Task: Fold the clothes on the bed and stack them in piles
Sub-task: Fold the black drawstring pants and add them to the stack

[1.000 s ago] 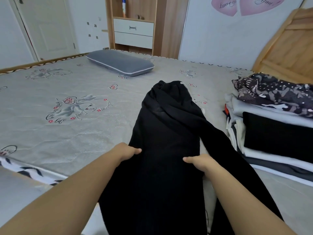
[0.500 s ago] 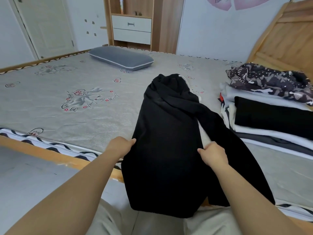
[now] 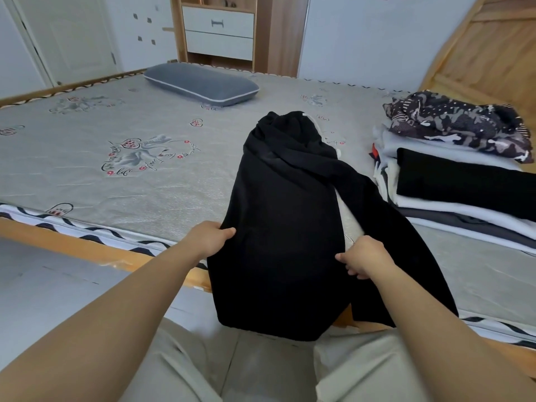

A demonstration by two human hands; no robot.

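Observation:
A long black garment [image 3: 284, 216] lies lengthwise on the bed [image 3: 116, 181], its near end hanging over the wooden bed edge toward me. One dark strip of it trails off to the right. My left hand [image 3: 210, 237] grips its left edge. My right hand [image 3: 364, 261] pinches its right edge, fingers curled into the cloth. A pile of folded clothes [image 3: 458, 195] sits at the right, with white, black and grey layers and a crumpled patterned dark garment [image 3: 461, 124] on top.
A grey pillow [image 3: 201, 84] lies at the far side of the mattress. A wooden headboard [image 3: 487, 50] leans at the right, a drawer cabinet [image 3: 219, 31] stands behind the bed. The wooden bed frame [image 3: 87, 249] runs along the near edge above the floor.
Both hands have pulled the black garment toward me, so its near end now hangs past the bed edge. The view has tilted down, showing my legs.

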